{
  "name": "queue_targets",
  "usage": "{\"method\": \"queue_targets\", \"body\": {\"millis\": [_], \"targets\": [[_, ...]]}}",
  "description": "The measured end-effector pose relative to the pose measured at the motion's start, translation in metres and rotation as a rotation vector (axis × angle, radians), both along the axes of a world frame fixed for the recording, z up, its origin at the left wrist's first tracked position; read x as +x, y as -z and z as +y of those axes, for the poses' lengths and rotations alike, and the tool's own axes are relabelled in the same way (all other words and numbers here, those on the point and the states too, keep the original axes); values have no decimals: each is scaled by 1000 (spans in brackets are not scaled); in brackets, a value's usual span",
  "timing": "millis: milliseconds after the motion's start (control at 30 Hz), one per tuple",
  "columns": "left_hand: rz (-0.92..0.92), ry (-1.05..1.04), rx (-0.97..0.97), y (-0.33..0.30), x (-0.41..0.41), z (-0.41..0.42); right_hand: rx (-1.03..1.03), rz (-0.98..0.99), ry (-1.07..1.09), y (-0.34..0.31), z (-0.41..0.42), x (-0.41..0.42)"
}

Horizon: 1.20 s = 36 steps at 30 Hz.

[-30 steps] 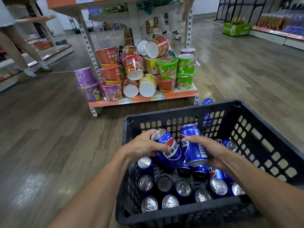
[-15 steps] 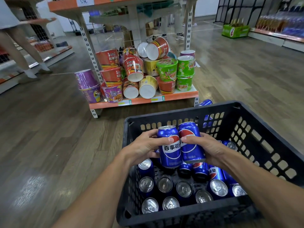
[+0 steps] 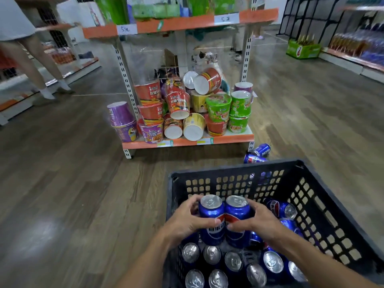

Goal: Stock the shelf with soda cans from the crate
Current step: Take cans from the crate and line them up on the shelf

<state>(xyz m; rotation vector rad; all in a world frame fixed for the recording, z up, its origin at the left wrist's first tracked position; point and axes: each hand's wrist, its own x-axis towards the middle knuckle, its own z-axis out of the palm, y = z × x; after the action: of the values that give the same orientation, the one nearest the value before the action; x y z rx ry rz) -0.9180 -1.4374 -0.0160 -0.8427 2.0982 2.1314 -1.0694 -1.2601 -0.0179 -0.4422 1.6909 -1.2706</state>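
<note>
Two blue soda cans stand upright side by side above the black crate (image 3: 324,196). My left hand (image 3: 185,220) grips the left can (image 3: 211,210) and my right hand (image 3: 257,221) grips the right can (image 3: 236,210); the cans touch each other. Several more blue cans (image 3: 232,260) fill the crate below, most upright, some lying on their sides at the right. The shelf unit (image 3: 187,142) stands straight ahead, with its bottom tier full of instant noodle cups (image 3: 178,104).
Two loose blue cans (image 3: 257,154) lie on the wooden floor between the crate and the shelf's right foot. A person's legs (image 3: 35,65) are at the far left by another shelf. A green box (image 3: 302,49) and drink shelves are at the far right.
Both hands have brought the two cans upright, pressed them together and lifted them a little. The view has tilted up, showing the shelf's upper tier.
</note>
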Motion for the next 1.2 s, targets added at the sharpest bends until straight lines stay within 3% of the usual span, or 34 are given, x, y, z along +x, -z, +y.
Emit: {"method": "queue_targets", "body": {"millis": [333, 800, 1200], "targets": [[4, -128, 102, -169, 13, -17, 70, 12, -35, -197, -23, 8], [76, -115, 20, -483, 22, -102, -31, 183, -52, -503, -107, 6], [210, -137, -125, -666, 6, -178, -93, 303, -104, -681, -185, -13]]}}
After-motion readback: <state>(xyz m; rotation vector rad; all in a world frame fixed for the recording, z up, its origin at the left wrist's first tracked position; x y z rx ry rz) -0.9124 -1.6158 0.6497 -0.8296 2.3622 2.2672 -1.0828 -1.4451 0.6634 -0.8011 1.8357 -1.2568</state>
